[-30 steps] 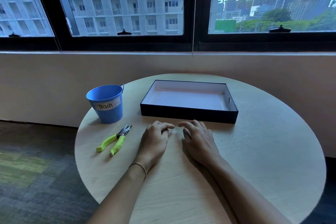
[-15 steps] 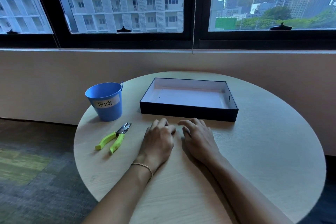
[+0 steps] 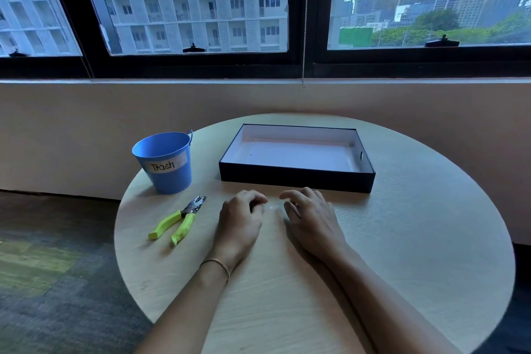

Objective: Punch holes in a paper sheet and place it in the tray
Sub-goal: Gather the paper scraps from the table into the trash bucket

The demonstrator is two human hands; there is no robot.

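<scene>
No loose paper sheet is showing anywhere on the surface (image 3: 416,238). The only candidate is lying flat on the pale floor of the black tray (image 3: 297,181), where a small dark dot (image 3: 250,154) near the left side may be a punched hole, though I cannot tell whether that floor is a sheet or the tray's own lining. If it is a sheet, it is going to handle as something very light, thin and floppy, clinging flat to the bottom and creasing easily. The best hold would be lifting one corner or edge with a fingertip against the tray wall, then pinching lightly. Just in front of the tray, a tiny pale speck (image 3: 271,207), possibly a punched-out scrap, is sitting on the wood between the two hands. The left hand (image 3: 240,218) and right hand (image 3: 311,217) are resting knuckles-up just beside each other, not touching, with fingers curling under. Nothing is showing in either, but whether the hidden fingertips are pinching something small I cannot tell. A thin bracelet (image 3: 217,263) is circling the left wrist. Left of that hand, the green-handled plier-type hole punch (image 3: 179,218) is lying untouched, and beyond it the blue bucket labelled "Trash" (image 3: 168,164) is standing upright near the surface's edge.
</scene>
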